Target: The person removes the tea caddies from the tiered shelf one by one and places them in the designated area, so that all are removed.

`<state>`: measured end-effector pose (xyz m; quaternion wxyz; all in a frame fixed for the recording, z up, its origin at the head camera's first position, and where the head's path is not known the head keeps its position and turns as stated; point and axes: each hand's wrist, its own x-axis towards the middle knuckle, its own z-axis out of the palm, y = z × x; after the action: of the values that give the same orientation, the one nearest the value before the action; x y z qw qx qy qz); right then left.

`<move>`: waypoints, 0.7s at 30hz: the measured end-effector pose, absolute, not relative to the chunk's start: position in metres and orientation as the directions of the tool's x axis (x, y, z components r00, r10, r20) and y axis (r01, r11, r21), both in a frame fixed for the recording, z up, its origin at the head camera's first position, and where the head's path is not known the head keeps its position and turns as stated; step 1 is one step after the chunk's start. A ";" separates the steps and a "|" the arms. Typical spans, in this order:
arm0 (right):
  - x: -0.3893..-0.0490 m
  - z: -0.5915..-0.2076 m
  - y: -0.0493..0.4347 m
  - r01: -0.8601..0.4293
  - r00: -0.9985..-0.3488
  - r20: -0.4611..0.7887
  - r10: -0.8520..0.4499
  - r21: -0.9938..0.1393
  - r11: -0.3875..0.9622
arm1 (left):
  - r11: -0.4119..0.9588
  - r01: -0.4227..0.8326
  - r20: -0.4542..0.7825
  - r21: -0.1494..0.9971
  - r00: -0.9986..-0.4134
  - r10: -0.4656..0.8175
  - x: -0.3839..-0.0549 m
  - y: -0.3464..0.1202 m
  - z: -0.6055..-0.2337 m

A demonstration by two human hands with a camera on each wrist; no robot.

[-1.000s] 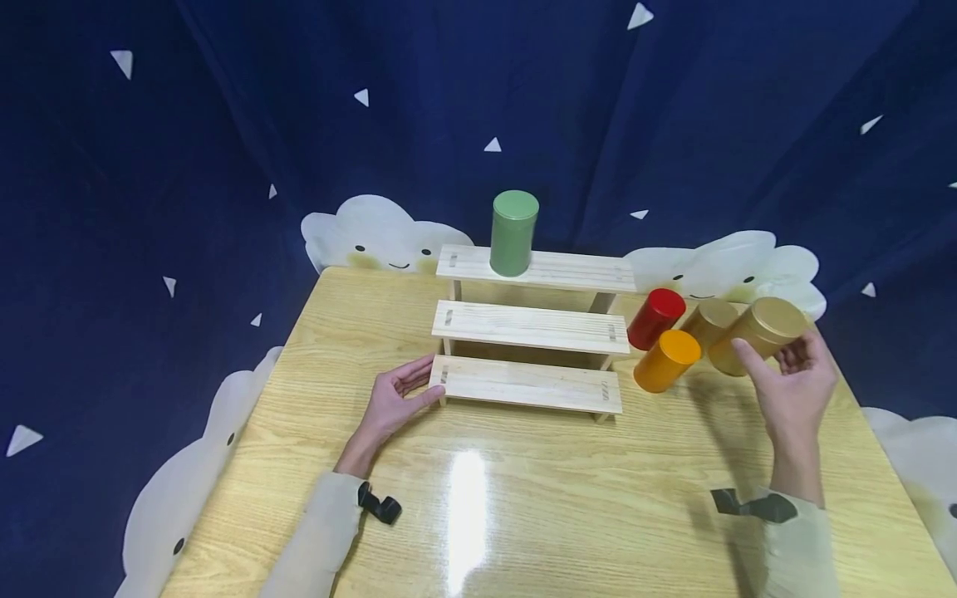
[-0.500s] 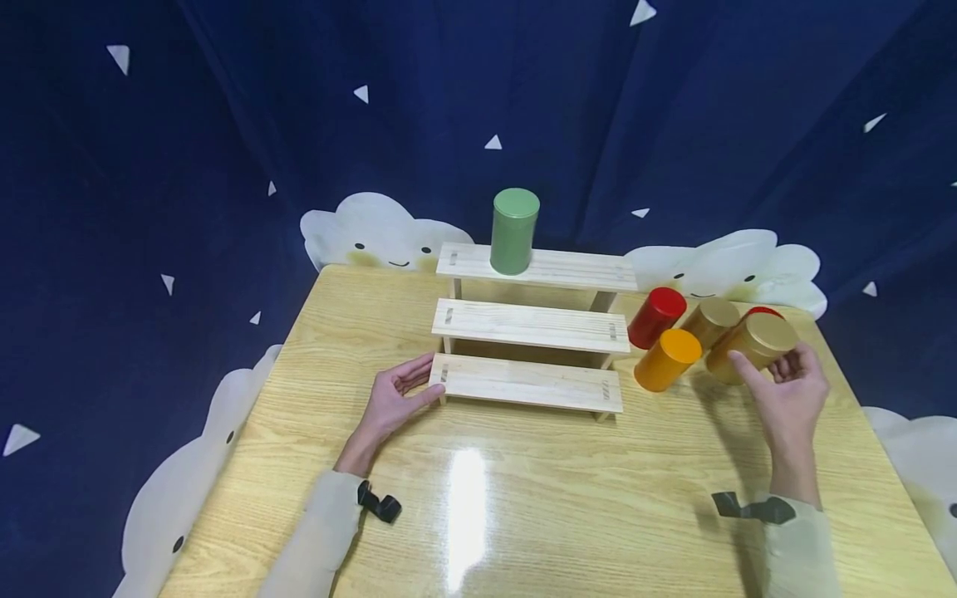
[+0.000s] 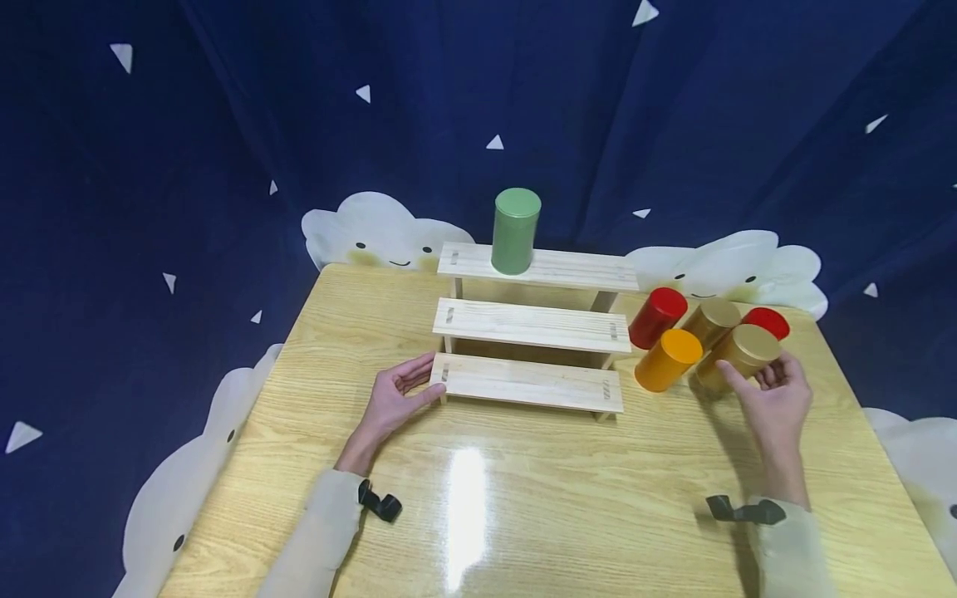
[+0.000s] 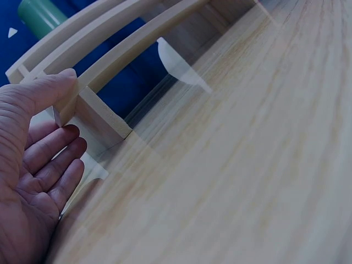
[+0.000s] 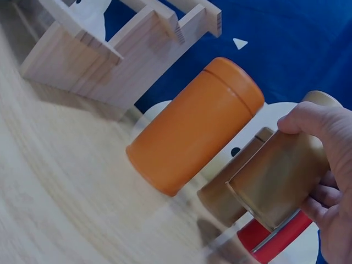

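Note:
A three-tier wooden shelf (image 3: 532,325) stands on the table, with a green canister (image 3: 516,232) upright on its top tier. My left hand (image 3: 396,400) grips the left end of the lowest tier, thumb on the board and fingers by the end (image 4: 47,159). On the right, my right hand (image 3: 777,407) holds a gold canister (image 3: 740,359) between thumb and fingers. Its base looks raised off the table in the right wrist view. Close around it stand an orange canister (image 3: 668,361), a second gold canister (image 3: 713,322), a red canister (image 3: 658,318) and another red one (image 3: 768,322), partly hidden.
The wooden table (image 3: 553,498) carries the shelf near its back edge. Behind hangs a dark blue curtain (image 3: 419,108) with white triangles and cloud shapes. A bright light reflection (image 3: 467,515) lies on the tabletop in front of the shelf.
My right hand has brought the gold canister a little left and toward me, and the red canister behind it has come into view. The left hand stays at the shelf's end.

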<state>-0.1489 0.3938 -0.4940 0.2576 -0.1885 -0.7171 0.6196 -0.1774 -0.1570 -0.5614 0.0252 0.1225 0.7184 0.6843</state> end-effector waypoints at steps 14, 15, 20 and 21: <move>-0.153 -0.512 0.397 -0.002 -0.801 0.073 0.594 -0.993 0.120 | 0.036 0.136 0.126 0.990 -0.970 0.207 -0.177 -0.157 -0.562; -0.154 -0.514 0.398 0.009 -0.802 0.064 0.594 -0.993 0.119 | 0.031 0.139 0.130 0.990 -0.970 0.207 -0.177 -0.157 -0.562; -0.155 -0.519 0.400 0.089 -0.799 0.044 0.600 -0.978 0.190 | 0.017 0.130 0.124 0.991 -0.970 0.211 -0.176 -0.157 -0.558; -0.155 -0.520 0.400 0.106 -0.799 0.034 0.600 -0.975 0.197 | 0.017 0.127 0.120 0.992 -0.970 0.211 -0.176 -0.157 -0.558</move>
<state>-0.1547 0.4004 -0.5196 0.2101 -0.2370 -0.7446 0.5876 -0.1759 -0.1565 -0.5576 0.0304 0.1184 0.7123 0.6911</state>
